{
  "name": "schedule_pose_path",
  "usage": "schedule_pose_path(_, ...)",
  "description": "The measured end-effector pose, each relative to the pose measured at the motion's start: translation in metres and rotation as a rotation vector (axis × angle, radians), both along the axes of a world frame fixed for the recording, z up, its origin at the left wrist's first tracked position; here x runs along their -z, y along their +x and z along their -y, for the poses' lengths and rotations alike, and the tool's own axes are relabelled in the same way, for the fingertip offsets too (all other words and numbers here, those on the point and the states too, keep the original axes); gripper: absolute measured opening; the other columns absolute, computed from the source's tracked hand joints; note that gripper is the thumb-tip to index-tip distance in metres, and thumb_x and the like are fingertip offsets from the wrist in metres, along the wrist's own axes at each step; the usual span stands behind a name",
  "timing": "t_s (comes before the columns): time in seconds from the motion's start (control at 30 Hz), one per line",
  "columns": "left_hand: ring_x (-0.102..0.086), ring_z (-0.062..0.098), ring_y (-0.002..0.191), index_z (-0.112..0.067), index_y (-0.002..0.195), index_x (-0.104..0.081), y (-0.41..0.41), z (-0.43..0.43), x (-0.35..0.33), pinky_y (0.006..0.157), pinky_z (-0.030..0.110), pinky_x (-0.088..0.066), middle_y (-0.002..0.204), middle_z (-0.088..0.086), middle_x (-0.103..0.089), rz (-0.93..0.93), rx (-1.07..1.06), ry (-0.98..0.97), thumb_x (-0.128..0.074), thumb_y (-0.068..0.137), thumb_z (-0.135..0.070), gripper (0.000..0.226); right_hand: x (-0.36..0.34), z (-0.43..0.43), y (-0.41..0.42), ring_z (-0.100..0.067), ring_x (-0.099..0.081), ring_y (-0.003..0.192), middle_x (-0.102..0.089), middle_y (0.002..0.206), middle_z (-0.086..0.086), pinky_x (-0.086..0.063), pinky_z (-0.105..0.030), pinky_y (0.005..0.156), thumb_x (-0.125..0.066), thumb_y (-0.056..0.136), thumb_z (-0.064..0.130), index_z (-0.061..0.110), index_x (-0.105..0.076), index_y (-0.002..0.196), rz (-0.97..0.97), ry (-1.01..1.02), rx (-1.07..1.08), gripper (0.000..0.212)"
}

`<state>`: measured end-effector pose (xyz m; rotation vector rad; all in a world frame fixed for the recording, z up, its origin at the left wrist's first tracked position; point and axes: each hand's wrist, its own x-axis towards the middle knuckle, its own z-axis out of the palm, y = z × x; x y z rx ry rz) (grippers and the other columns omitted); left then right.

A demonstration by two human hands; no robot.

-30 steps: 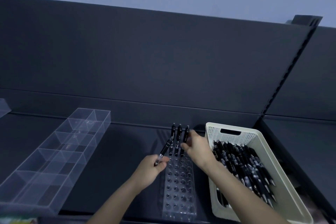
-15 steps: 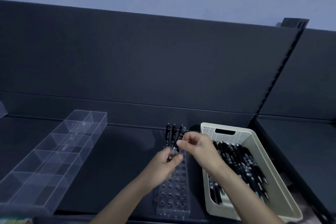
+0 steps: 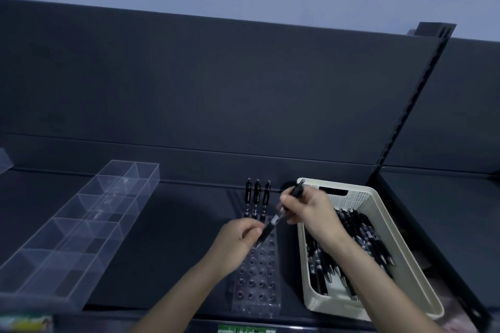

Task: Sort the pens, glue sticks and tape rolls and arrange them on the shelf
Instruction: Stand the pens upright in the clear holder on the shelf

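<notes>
While both hands are meeting over the rear of the clear pen rack [image 3: 257, 282], a single black pen [image 3: 275, 220] is being held between them, tilted, with its clicker end pointing up and to the right and its tip pointing down toward the rack's holes. The left hand [image 3: 236, 240] is pinching the lower grip section of this pen, with its fingers curled around it. The right hand [image 3: 307, 212] is gripping the upper barrel, with its fingers closed on it. Three pens [image 3: 256, 199] are standing upright side by side in the rearmost row of the rack, just beyond the held pen. The rack is sitting on the dark shelf [image 3: 173, 246], just to the left of a cream perforated basket [image 3: 351, 201]. A heap of black pens [image 3: 361, 238] is lying inside the basket, and the right forearm is crossing over its left wall. A clear divided organiser [image 3: 89, 227] is lying well apart on the left of the shelf, running diagonally toward the back panel [image 3: 216, 84]. A green-and-white label [image 3: 246, 329] is showing at the shelf's front edge, with its print too blurred to read.
</notes>
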<state>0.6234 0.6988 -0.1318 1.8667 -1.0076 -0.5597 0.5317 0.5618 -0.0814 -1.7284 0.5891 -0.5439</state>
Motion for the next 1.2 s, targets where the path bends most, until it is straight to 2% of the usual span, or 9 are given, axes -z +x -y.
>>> schedule_pose_path(0.07,-0.046,0.003,0.116,-0.020,0.126,-0.055,0.007,-0.006,0.010,0.096,0.015,-0.035,0.124,-0.010,-0.052,0.319,0.040,0.153,-0.047,0.096,-0.028,0.032,-0.002,0.013,0.002,-0.015,-0.060,0.062,-0.062,0.070,-0.004,-0.051,-0.023,0.056,-0.058,0.088,0.006,0.015,-0.057,0.076,0.006,-0.114,0.119,0.015)
schedule_pose_path(0.1,-0.039,0.004,0.123,-0.020,0.133,-0.049,0.009,-0.009,0.014,0.100,0.015,-0.031,0.132,-0.009,-0.046,0.413,0.091,0.213,-0.048,0.095,-0.031,0.039,-0.004,0.019,0.004,-0.018,-0.060,0.064,-0.061,0.071,-0.003,-0.053,-0.027,0.060,-0.058,0.088,0.008,0.015,-0.057,0.077,-0.004,-0.178,0.163,0.013)
schedule_pose_path(0.2,-0.032,0.008,0.129,-0.019,0.138,-0.042,0.009,-0.012,0.022,0.105,0.022,-0.033,0.139,-0.006,-0.039,0.533,0.189,0.339,-0.049,0.094,-0.035,0.047,0.001,0.026,0.013,-0.024,-0.061,0.074,-0.060,0.072,-0.001,-0.052,-0.037,0.074,-0.058,0.088,0.014,0.015,-0.056,0.081,-0.084,-0.346,0.185,0.008)
schedule_pose_path(0.27,-0.031,0.008,0.129,-0.020,0.137,-0.043,0.010,-0.012,0.025,0.104,0.024,-0.035,0.139,-0.006,-0.039,0.576,0.195,0.346,-0.048,0.094,-0.036,0.046,0.007,0.025,0.019,-0.023,-0.058,0.074,-0.060,0.073,-0.002,-0.046,-0.031,0.071,-0.058,0.089,0.017,0.012,-0.057,0.086,-0.156,-0.428,0.164,0.007)
schedule_pose_path(0.43,-0.032,0.008,0.128,-0.021,0.137,-0.044,0.012,-0.010,0.025,0.102,0.025,-0.038,0.137,-0.007,-0.041,0.593,0.201,0.340,-0.048,0.094,-0.037,0.046,0.016,0.023,0.031,-0.020,-0.054,0.076,-0.060,0.080,-0.005,-0.034,-0.024,0.065,-0.054,0.092,0.022,0.005,-0.056,0.097,-0.292,-0.528,0.122,0.018)
schedule_pose_path(0.53,-0.034,0.008,0.126,-0.021,0.136,-0.045,0.012,-0.009,0.024,0.102,0.026,-0.038,0.134,-0.006,-0.042,0.599,0.198,0.343,-0.049,0.093,-0.037,0.046,0.025,0.021,0.037,-0.026,-0.059,0.093,-0.064,0.102,-0.014,-0.040,-0.025,0.072,-0.054,0.092,0.021,0.002,-0.052,0.114,-0.443,-0.564,0.042,0.029)
schedule_pose_path(0.7,-0.036,0.009,0.122,-0.021,0.134,-0.047,0.012,-0.008,0.023,0.099,0.026,-0.040,0.131,-0.007,-0.044,0.599,0.193,0.335,-0.050,0.092,-0.037,0.045,0.036,0.017,0.042,-0.030,-0.060,0.099,-0.064,0.108,-0.016,-0.043,-0.026,0.077,-0.055,0.090,0.012,0.002,-0.053,0.108,-0.566,-0.569,-0.008,0.022)
schedule_pose_path(1.1,-0.036,0.006,0.122,-0.022,0.134,-0.047,0.010,-0.008,0.018,0.099,0.024,-0.040,0.132,-0.009,-0.044,0.581,0.213,0.348,-0.049,0.093,-0.037,0.044,0.034,0.010,0.036,-0.029,-0.061,0.096,-0.065,0.103,-0.014,-0.044,-0.027,0.076,-0.057,0.089,0.019,0.003,-0.052,0.109,-0.565,-0.667,0.050,0.026)
schedule_pose_path(1.2,-0.036,0.007,0.126,-0.021,0.135,-0.045,0.008,-0.006,0.017,0.102,0.023,-0.037,0.137,-0.008,-0.042,0.566,0.218,0.358,-0.048,0.094,-0.034,0.043,0.031,0.013,0.019,-0.027,-0.061,0.100,-0.065,0.106,-0.010,-0.046,-0.028,0.084,-0.059,0.087,0.021,0.007,-0.052,0.117,-0.518,-0.663,0.052,0.033)
